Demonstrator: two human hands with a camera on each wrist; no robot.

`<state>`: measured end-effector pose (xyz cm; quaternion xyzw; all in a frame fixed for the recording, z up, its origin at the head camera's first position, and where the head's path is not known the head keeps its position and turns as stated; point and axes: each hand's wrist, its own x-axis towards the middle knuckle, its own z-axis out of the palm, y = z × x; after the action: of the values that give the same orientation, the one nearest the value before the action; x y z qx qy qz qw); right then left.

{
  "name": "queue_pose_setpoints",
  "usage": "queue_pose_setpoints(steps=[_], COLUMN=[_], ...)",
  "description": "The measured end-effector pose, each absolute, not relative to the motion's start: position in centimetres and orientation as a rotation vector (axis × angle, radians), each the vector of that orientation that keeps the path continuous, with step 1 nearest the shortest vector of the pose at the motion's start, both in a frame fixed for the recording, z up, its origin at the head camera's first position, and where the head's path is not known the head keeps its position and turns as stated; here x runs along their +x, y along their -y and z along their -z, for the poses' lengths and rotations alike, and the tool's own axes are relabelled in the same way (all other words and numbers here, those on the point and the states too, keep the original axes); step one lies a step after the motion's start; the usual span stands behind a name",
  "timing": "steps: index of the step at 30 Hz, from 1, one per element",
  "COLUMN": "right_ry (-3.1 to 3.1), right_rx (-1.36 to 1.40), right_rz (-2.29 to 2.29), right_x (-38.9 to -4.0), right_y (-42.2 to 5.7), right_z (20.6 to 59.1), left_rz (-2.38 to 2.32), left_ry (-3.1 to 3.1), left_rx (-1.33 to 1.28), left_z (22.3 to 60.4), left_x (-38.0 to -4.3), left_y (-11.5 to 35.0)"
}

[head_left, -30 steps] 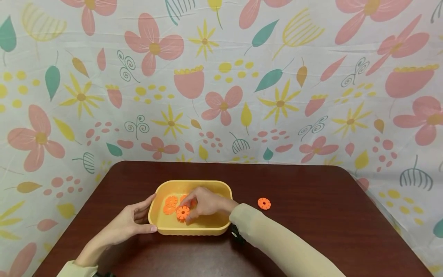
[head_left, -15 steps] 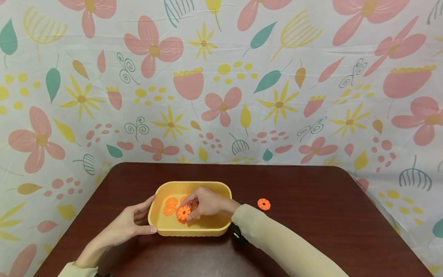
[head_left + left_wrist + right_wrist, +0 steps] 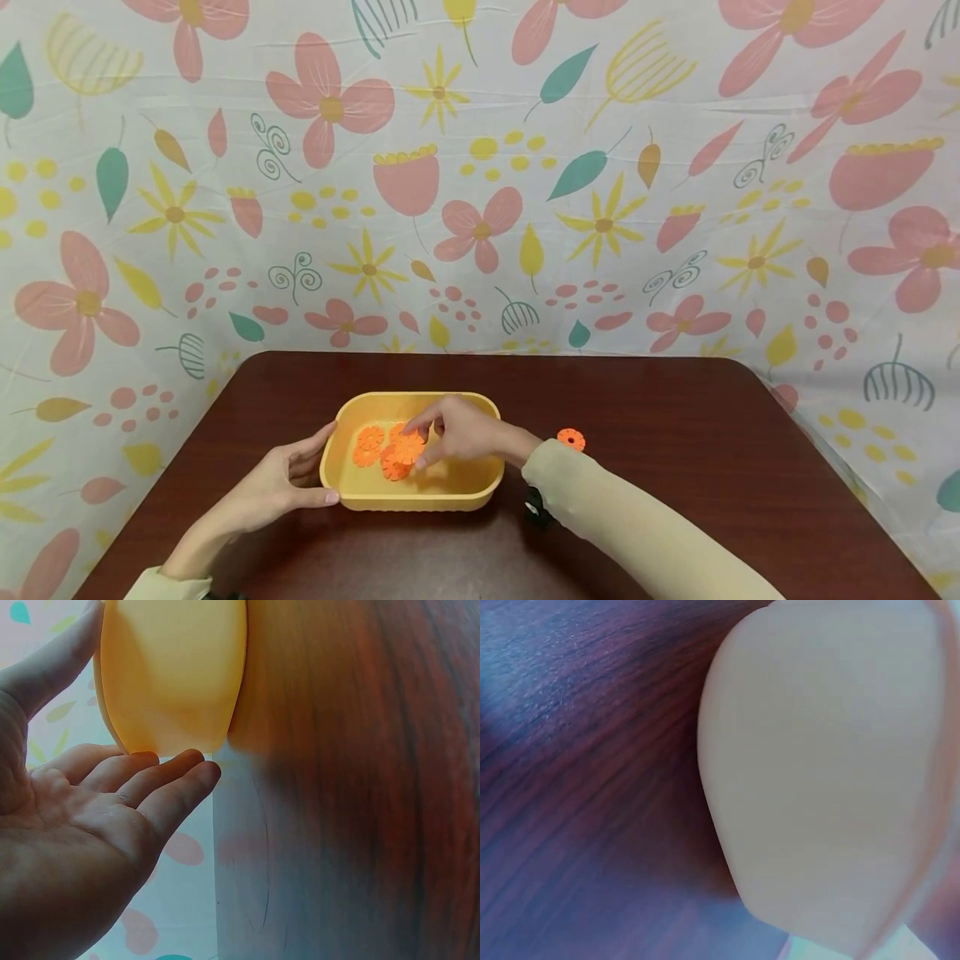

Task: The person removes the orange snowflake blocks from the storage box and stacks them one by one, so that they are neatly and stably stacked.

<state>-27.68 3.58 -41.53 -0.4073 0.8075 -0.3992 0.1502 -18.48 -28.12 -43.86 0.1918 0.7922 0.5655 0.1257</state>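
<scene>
A yellow plastic box (image 3: pixel 420 502) with rounded corners stands on the table. My left hand (image 3: pixel 281 483) holds its left end, thumb at the near corner and fingers against the end wall; the left wrist view shows these fingertips on the box (image 3: pixel 176 682). Inside the box, my right hand (image 3: pixel 467 429) pinches an orange notched plastic disc (image 3: pixel 410 448) between thumb and fingers. Below and left of it lie several similar discs (image 3: pixel 367 455), partly overlapping. In the right wrist view the box's pale outer wall (image 3: pixel 825 765) fills much of the picture, and the right hand is hidden.
One more orange disc (image 3: pixel 571 437) lies on the dark wooden table (image 3: pixel 660 417) to the right of the box, partly covered by the right sleeve (image 3: pixel 600 492). A flower-patterned cloth (image 3: pixel 480 167) hangs behind the table.
My right hand has moved up and to the right inside the box, lifting the pinched disc off the others. The left hand and the box have stayed in place.
</scene>
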Motion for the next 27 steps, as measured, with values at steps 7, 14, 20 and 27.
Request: queue_pose_setpoints(steps=[7,14,20,27], right_ry=[-2.367,-2.442,-2.493,-2.538], right_rx=[-1.217,-1.196,-1.158,-1.106], right_rz=[1.174,1.208,1.237,1.302], right_x=[-27.2,-27.0,-26.8,-26.8], right_y=[-5.8,-8.2,-10.5,-14.0], right_z=[40.3,40.1,39.4,39.3], left_rz=[-1.658,-1.674,-1.686,-1.682], left_ry=[-2.29,-2.259,-2.238,-2.234], left_rx=[0.562,0.54,0.533,0.537], left_z=[43.8,43.9,43.9,43.8], left_x=[-18.6,-18.5,-18.5,-18.5], left_y=[28.0,28.1,28.1,28.1])
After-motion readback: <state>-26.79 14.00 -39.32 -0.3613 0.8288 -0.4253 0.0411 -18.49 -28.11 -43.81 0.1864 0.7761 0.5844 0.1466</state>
